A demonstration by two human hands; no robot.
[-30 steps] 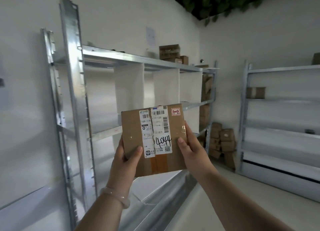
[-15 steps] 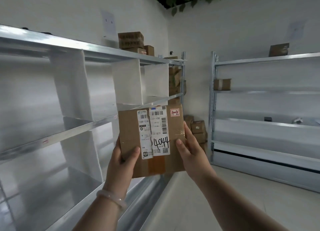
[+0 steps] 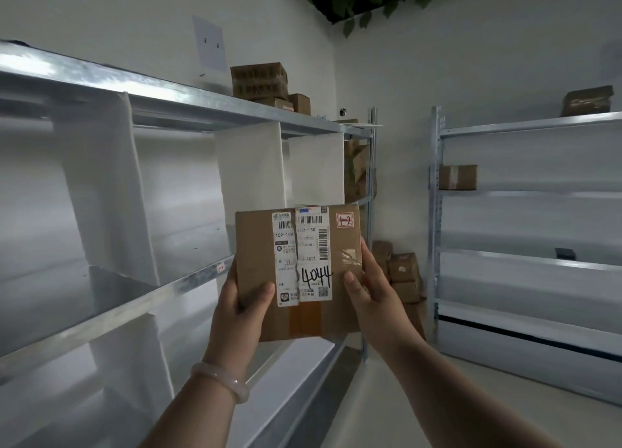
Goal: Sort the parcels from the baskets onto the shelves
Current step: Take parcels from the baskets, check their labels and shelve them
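Note:
A flat brown cardboard parcel [image 3: 259, 245] is held upright before me, its face showing white shipping labels, handwritten "4044" and a red "1-2" sticker. My left hand [image 3: 240, 316] grips its lower left edge, thumb on the front. My right hand [image 3: 370, 293] grips its right edge, thumb beside the labels. The parcel hovers in front of the metal shelf unit [image 3: 141, 299] on my left, whose bays are split by white dividers [image 3: 250, 175]. A small "1-2" tag [image 3: 221, 268] is on the middle shelf's front edge, just left of the parcel.
Several brown boxes [image 3: 259, 81] sit on the left unit's top shelf, and more are stacked in the far corner [image 3: 402, 272]. A second metal shelf unit [image 3: 525, 262] stands at right, with one box [image 3: 457, 177] on a shelf and another [image 3: 588, 101] on top. A paper sheet [image 3: 210, 45] hangs on the wall.
My view has swung right and closer along the left shelf unit; its end post has left the view. The parcel stays in both hands, held the same way.

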